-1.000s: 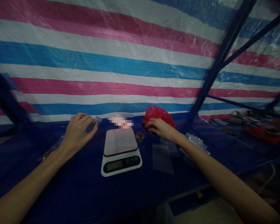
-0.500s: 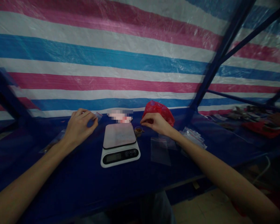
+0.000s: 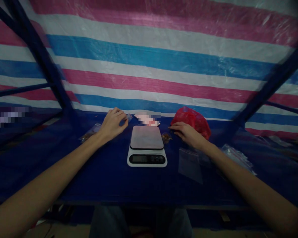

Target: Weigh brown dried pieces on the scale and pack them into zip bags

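A white digital kitchen scale (image 3: 146, 147) stands in the middle of the dark blue table (image 3: 109, 178). Left of it, my left hand (image 3: 113, 124) pinches a small clear plastic bag (image 3: 129, 117) with curled fingers. To the right of the scale, my right hand (image 3: 186, 132) rests on the table with its fingers drawn together near a small cup of brown bits (image 3: 166, 136); what the fingertips hold I cannot make out. A red plastic bag (image 3: 192, 119) lies just behind that hand.
Empty clear zip bags (image 3: 190, 163) lie right of the scale, with a heap of more bags (image 3: 235, 157) further right. Another bag (image 3: 90, 132) lies under my left wrist. A striped tarpaulin (image 3: 149, 66) and blue frame poles (image 3: 39, 53) stand behind.
My head has turned left, so everything has shifted right in view. My right hand rose above the cup, then settled back on the table. My left hand kept its pinch on the small bag.
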Motion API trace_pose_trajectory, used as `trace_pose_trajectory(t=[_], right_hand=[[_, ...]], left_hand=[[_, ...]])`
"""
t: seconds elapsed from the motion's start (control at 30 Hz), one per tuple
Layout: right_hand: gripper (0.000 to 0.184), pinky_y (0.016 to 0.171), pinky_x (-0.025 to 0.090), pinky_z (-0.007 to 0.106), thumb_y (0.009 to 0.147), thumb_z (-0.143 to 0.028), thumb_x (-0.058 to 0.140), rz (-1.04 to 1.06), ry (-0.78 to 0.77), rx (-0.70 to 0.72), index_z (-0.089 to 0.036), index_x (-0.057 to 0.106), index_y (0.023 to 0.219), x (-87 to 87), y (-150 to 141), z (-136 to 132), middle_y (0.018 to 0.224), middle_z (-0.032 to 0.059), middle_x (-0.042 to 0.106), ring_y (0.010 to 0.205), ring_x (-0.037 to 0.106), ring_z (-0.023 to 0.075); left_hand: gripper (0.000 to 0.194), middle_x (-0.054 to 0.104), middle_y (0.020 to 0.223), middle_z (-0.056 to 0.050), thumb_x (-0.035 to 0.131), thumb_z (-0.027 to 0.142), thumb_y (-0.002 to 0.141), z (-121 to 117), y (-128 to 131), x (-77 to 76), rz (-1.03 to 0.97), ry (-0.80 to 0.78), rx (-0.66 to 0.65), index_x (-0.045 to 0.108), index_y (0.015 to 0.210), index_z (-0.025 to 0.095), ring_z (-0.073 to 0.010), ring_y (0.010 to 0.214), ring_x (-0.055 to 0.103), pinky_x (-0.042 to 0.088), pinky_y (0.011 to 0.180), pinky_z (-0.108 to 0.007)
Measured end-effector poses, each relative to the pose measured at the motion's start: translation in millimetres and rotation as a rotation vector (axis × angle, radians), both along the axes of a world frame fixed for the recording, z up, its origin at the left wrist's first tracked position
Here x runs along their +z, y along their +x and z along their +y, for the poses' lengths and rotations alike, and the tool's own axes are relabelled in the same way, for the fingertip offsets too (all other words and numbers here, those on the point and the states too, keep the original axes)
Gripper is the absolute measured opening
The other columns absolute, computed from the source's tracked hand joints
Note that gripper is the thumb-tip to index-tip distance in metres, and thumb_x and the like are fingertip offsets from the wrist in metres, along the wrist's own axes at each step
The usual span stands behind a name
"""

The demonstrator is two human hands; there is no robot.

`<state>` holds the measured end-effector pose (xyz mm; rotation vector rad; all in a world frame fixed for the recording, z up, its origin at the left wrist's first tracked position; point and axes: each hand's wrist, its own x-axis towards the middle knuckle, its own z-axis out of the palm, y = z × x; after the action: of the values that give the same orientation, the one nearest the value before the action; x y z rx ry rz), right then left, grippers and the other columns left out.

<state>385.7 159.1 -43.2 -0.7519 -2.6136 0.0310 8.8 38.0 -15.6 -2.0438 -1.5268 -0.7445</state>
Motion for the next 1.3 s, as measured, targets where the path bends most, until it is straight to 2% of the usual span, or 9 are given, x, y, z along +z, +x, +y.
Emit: trace_pose_trajectory(t=[0.17, 0.33, 0.47, 0.6, 0.77, 0.9, 1.07, 1.2, 1.3], right_hand=[[0.026, 0.101, 0.052, 0.046, 0.098, -0.011, 0.056, -0.095, 0.062, 0.003, -0.014, 0.077, 0.112, 5.1, -11.3, -7.8, 0.114, 0.0159, 0.074, 0.110, 0.067, 0.0302], [0.019, 0.096, 0.052, 0.043, 0.096, -0.007, 0.058, -0.043, -0.008, -0.049, -0.014, 0.076, 0.096, 12.2, -16.2, -16.7, 0.103, 0.0138, 0.075, 0.102, 0.068, 0.0269], [0.013, 0.088, 0.053, 0.038, 0.090, -0.006, 0.065, 0.151, -0.107, -0.049, -0.016, 0.074, 0.091, 17.2, -14.1, -18.9, 0.096, 0.0094, 0.074, 0.093, 0.068, 0.0235], [0.005, 0.075, 0.053, 0.032, 0.089, -0.021, 0.074, 0.439, -0.318, 0.002, -0.018, 0.074, 0.092, 29.0, -17.4, -33.0, 0.090, 0.0048, 0.074, 0.080, 0.067, 0.0190], [0.006, 0.081, 0.052, 0.034, 0.090, -0.023, 0.074, 0.377, -0.316, 0.090, -0.019, 0.077, 0.093, 34.7, -23.6, -45.7, 0.093, 0.0056, 0.076, 0.089, 0.068, 0.0203], [0.016, 0.084, 0.054, 0.037, 0.096, -0.024, 0.067, 0.330, -0.343, 0.032, -0.018, 0.077, 0.107, 34.4, -18.6, -41.8, 0.104, 0.0083, 0.077, 0.094, 0.070, 0.0218], [0.073, 0.093, 0.057, 0.037, 0.084, -0.029, 0.085, 0.275, -0.532, 0.160, -0.025, 0.054, 0.150, 34.8, -22.7, -53.8, 0.131, 0.0091, 0.071, 0.113, 0.069, 0.0228], [0.061, 0.097, 0.058, 0.039, 0.090, -0.022, 0.076, 0.272, -0.549, 0.191, -0.024, 0.055, 0.147, 33.7, -26.1, -58.7, 0.113, 0.0053, 0.076, 0.102, 0.073, 0.0198], [0.059, 0.096, 0.059, 0.040, 0.089, -0.020, 0.075, 0.328, -0.467, 0.081, -0.024, 0.056, 0.146, 29.5, -20.0, -47.2, 0.110, 0.0052, 0.077, 0.100, 0.073, 0.0204]], left_hand=[[0.017, 0.070, 0.087, -0.007, 0.054, 0.023, 0.094, 0.8, -3.0, -1.6, 0.005, -0.002, -0.012, 0.059, 0.077, 0.021, -0.0251, 0.096, 0.055, 0.045, 0.088, -0.040], [0.016, 0.070, 0.088, -0.006, 0.055, 0.023, 0.094, 2.6, -2.9, -3.5, 0.031, -0.006, -0.047, 0.057, 0.078, 0.021, -0.0248, 0.095, 0.057, 0.044, 0.086, -0.039], [0.016, 0.069, 0.086, -0.006, 0.055, 0.022, 0.094, 1.9, 1.2, -3.3, 0.060, -0.026, -0.058, 0.057, 0.078, 0.021, -0.0253, 0.095, 0.058, 0.045, 0.084, -0.039], [0.015, 0.070, 0.086, -0.006, 0.056, 0.022, 0.094, 1.8, 0.6, -3.5, 0.059, -0.022, -0.059, 0.059, 0.079, 0.021, -0.0259, 0.096, 0.058, 0.045, 0.085, -0.040], [0.016, 0.071, 0.089, -0.007, 0.054, 0.025, 0.094, 2.8, -3.9, -3.4, 0.041, -0.008, -0.051, 0.060, 0.079, 0.022, -0.0272, 0.098, 0.060, 0.047, 0.087, -0.042], [0.016, 0.071, 0.090, -0.006, 0.054, 0.026, 0.094, 1.5, -5.1, -1.5, 0.023, 0.003, -0.031, 0.059, 0.079, 0.023, -0.0269, 0.099, 0.060, 0.047, 0.088, -0.042], [0.017, 0.071, 0.088, -0.006, 0.052, 0.026, 0.094, 0.2, -8.1, -0.3, 0.009, -0.006, -0.011, 0.058, 0.079, 0.022, -0.0263, 0.097, 0.060, 0.047, 0.087, -0.042], [0.018, 0.071, 0.086, -0.005, 0.053, 0.028, 0.094, -1.1, -11.0, 2.1, -0.020, -0.007, -0.011, 0.058, 0.077, 0.023, -0.0264, 0.095, 0.060, 0.047, 0.085, -0.042], [0.018, 0.070, 0.087, -0.005, 0.053, 0.029, 0.095, -3.1, -11.0, 4.7, -0.044, 0.001, -0.016, 0.057, 0.078, 0.023, -0.0265, 0.095, 0.059, 0.048, 0.086, -0.043]])
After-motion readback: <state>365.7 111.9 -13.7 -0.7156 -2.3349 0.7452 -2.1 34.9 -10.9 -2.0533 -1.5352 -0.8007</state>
